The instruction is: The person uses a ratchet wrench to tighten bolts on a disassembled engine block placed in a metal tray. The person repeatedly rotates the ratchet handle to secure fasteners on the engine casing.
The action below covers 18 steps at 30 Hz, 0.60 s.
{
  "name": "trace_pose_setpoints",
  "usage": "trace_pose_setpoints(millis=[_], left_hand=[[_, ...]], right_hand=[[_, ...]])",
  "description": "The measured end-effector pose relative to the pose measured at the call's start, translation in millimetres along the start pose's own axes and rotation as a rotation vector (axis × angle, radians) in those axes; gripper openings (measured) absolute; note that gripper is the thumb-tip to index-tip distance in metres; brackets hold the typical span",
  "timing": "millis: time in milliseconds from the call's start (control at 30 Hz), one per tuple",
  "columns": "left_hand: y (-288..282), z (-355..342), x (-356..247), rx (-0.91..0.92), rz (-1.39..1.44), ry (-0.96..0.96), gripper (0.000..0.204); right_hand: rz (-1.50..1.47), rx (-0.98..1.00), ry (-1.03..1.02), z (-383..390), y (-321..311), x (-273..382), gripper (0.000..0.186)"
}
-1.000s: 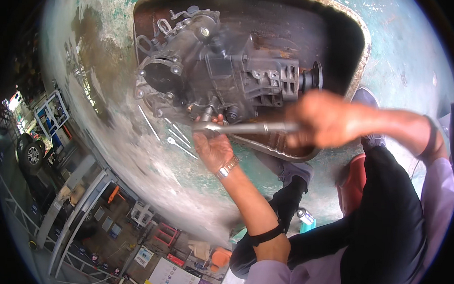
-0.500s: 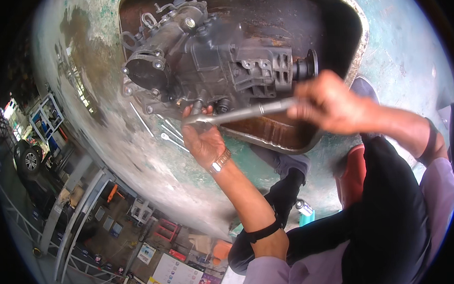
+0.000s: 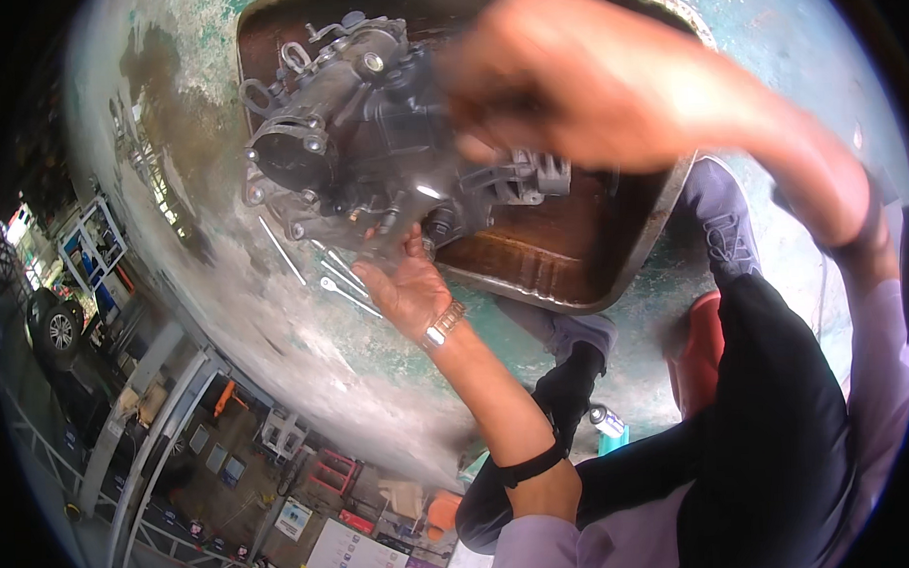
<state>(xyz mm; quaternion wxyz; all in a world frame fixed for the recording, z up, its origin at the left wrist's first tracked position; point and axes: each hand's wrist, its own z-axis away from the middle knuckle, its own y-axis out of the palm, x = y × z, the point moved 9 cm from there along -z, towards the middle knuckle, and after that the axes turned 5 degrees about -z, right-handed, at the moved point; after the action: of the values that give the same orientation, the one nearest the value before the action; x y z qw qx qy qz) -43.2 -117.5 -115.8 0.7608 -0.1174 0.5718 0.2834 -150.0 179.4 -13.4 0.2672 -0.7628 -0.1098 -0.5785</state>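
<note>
Gearbox: grey metal gearbox [image 3: 394,136], far centre, lying in a rusty tray [image 3: 539,256]; its round cover faces left and near.
Wrench: steel wrench [image 3: 428,192], motion-blurred, slanting from the gearbox's near side toward far right; outline mostly lost, one bright glint readable.
Left hand: left hand [image 3: 410,286], just off the gearbox's near side, palm up, fingers bent at the wrench's near end; cannot tell if clenched or only cupping.
Right hand: right hand [image 3: 543,86], blurred, above the gearbox's right half, fingers curled round the wrench's far end; exact finger placement unclear.
Loose tools: ring spanner [image 3: 350,296] plus slim rods [image 3: 283,252] on the worn green floor [image 3: 378,387], left of the left hand.
Wrist: metal watch [image 3: 445,324], left side.
Near right: red object [image 3: 695,356], kind unclear; spray can [image 3: 608,422] nearer, left of it.
</note>
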Motion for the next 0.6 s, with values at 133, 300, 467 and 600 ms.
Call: trace_pose_setpoints(millis=[133,300,467,600], left_hand=[[-1.5,-1.7,0.0,-0.023,-0.022,-0.049,0.081],[-2.0,-5.9,-2.5,0.01,-0.096,-0.016,0.081],[12.9,-0.7,-11.8,0.161,-0.258,0.04,0.071],[10.0,-0.7,-15.0,0.152,-0.285,0.007,0.069]], right_hand=[[-0.039,-0.002,0.225,-35.8,-9.4,-14.9,0.021],[-0.024,-0.162,0.122,36.5,13.1,-27.4,0.022],[-0.253,0.508,0.549,133.5,167.5,-51.4,0.029],[-0.507,0.614,0.389,118.5,231.4,-29.5,0.047]])
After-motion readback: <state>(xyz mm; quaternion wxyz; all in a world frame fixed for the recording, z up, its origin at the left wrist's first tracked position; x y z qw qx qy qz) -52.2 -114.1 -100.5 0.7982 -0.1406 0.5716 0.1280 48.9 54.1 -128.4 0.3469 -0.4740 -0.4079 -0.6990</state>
